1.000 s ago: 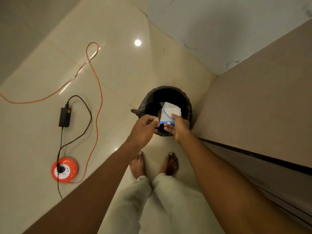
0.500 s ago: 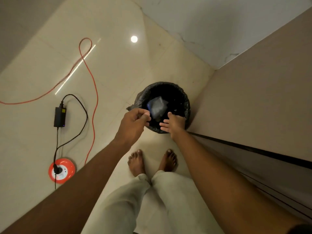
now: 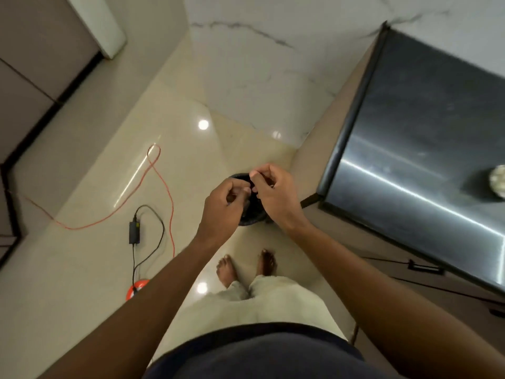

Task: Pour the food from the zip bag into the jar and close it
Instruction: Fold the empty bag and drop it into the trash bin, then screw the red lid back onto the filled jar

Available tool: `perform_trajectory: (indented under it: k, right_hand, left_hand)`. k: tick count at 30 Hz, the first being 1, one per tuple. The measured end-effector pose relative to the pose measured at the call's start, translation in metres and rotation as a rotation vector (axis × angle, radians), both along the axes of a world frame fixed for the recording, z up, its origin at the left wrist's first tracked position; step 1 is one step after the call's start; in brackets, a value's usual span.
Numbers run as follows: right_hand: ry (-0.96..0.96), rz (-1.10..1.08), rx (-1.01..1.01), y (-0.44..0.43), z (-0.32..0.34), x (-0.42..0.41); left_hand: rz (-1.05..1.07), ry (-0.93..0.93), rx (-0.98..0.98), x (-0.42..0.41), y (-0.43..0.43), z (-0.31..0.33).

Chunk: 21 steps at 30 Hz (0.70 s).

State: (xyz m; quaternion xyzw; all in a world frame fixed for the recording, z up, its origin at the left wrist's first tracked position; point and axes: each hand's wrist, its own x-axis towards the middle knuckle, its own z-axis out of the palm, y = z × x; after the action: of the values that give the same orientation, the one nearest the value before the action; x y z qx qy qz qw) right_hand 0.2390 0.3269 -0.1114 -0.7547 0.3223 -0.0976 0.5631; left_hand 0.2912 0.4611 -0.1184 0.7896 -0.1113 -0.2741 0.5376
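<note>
Both hands were raised together near the middle of the frame, over a dark bin that stood on the pale floor. The left hand [image 3: 224, 203] was curled, fingers bent inward towards the palm, and the right hand [image 3: 273, 192] was curled just beside it, fingertips nearly touching the left's. Nothing could be made out in either grip; the motion blur left it unclear whether the fingers pinched some small thing or were simply clenched loosely. The bin [image 3: 252, 217], lined in black, was mostly hidden behind the two hands, only its rim and lower wall showing. The zip bag and the jar could not be seen anywhere, so nothing could be told of how the bag lay or which way its long axis ran.

To the right of the frame a dark glossy table [image 3: 410, 149] ran off the edge, with a pale round object [image 3: 498, 181] at its far right. On the floor at left lay an orange cable [image 3: 164, 184], a black power adapter [image 3: 134, 231] and an orange reel [image 3: 136, 288]. Bare feet [image 3: 226, 270] stood below the bin
</note>
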Motion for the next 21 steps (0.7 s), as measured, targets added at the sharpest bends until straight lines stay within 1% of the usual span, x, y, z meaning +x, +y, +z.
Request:
perform_trajectory:
  k: [4, 8, 14, 17, 21]
  right_hand:
    - [-0.110, -0.046, -0.220, -0.031, 0.048, -0.032]
    - [-0.149, -0.154, -0.343, -0.073, 0.071, -0.077]
    - [-0.178, -0.351, -0.428, -0.153, 0.087, -0.167]
    - [-0.142, -0.413, -0.450, -0.203, 0.089, -0.218]
    - [-0.085, -0.481, -0.491, -0.277, 0.090, -0.290]
  left_hand:
    - [-0.102, -0.054, -0.077, -0.014, -0.028, 0.032]
    - [-0.265, -0.119, -0.131, -0.026, -0.074, 0.048]
    - [-0.397, -0.186, -0.209, -0.065, -0.174, 0.056]
    - [-0.471, -0.204, -0.219, -0.099, -0.230, 0.052]
    - [-0.553, -0.174, -0.203, -0.156, -0.305, 0.053]
